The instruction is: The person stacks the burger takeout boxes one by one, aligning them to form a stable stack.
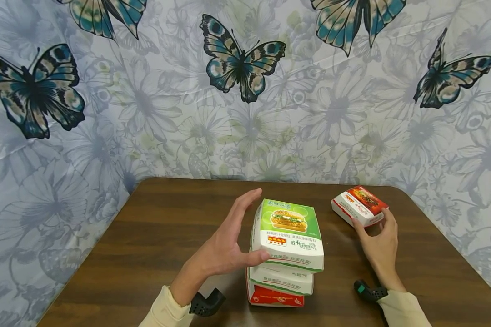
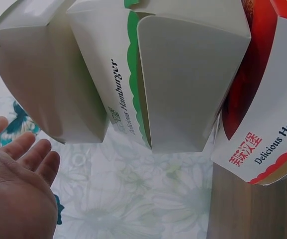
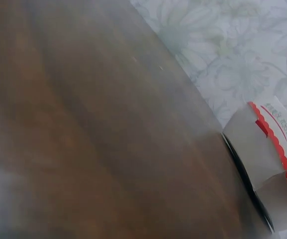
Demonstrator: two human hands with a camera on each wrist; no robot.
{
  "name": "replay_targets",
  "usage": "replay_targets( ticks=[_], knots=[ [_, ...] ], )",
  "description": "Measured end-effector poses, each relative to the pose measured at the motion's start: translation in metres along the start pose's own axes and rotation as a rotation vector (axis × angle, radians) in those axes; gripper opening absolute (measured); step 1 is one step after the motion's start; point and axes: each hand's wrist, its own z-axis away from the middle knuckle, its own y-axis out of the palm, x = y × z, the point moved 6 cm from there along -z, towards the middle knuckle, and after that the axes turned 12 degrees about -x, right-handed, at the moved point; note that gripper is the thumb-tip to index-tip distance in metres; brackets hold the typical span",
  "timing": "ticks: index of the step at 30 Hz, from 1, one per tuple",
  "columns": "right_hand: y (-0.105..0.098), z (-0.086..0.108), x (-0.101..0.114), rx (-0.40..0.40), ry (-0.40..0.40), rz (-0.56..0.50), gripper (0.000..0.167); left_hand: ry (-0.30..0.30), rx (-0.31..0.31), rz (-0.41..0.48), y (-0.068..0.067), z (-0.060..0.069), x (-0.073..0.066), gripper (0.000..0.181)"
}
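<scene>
Three hamburger boxes stand stacked: a green-topped box (image 1: 291,234) uppermost, a white box with green trim (image 1: 281,278) in the middle, and a red-and-white box (image 1: 276,296) at the bottom. My left hand (image 1: 225,247) is beside the stack's left side, fingers extended and thumb by the top box's front face. In the left wrist view the palm (image 2: 16,194) appears apart from the boxes. Over to the right, my right hand (image 1: 379,247) holds a smaller red-and-white burger box (image 1: 360,205) between thumb and fingers at its near end. The right wrist view catches that box (image 3: 262,149) only partly.
All this is on a brown wooden table (image 1: 167,227) with rounded far corners. A cloth with butterflies and flowers (image 1: 245,136) hangs behind the far edge. Dark wrist devices (image 1: 207,303) sit on both wrists.
</scene>
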Motion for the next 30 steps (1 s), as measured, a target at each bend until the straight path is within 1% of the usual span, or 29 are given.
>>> replay_targets(
  ticks=[6, 11, 18, 22, 27, 30],
  knots=[
    [0.007, -0.006, -0.012, 0.067, 0.027, 0.056, 0.094, -0.017, 0.006, -0.005, 0.002, 0.000, -0.001, 0.099],
    [0.010, -0.010, -0.018, 0.099, 0.038, 0.095, 0.101, -0.031, 0.012, 0.005, 0.005, 0.000, 0.000, 0.100],
    [0.017, -0.016, -0.022, 0.127, 0.055, 0.097, 0.109, -0.042, 0.021, 0.016, 0.007, 0.000, 0.002, 0.100],
    [0.021, -0.020, -0.025, 0.159, 0.067, 0.102, 0.113, -0.044, 0.024, 0.012, 0.007, 0.001, 0.003, 0.101],
    [0.026, -0.021, -0.031, 0.215, 0.114, 0.171, 0.121, -0.052, 0.033, 0.014, 0.008, 0.001, 0.004, 0.101],
    [0.027, -0.021, -0.032, 0.229, 0.131, 0.204, 0.124, -0.052, 0.038, 0.017, 0.009, 0.002, 0.004, 0.101]
  ],
)
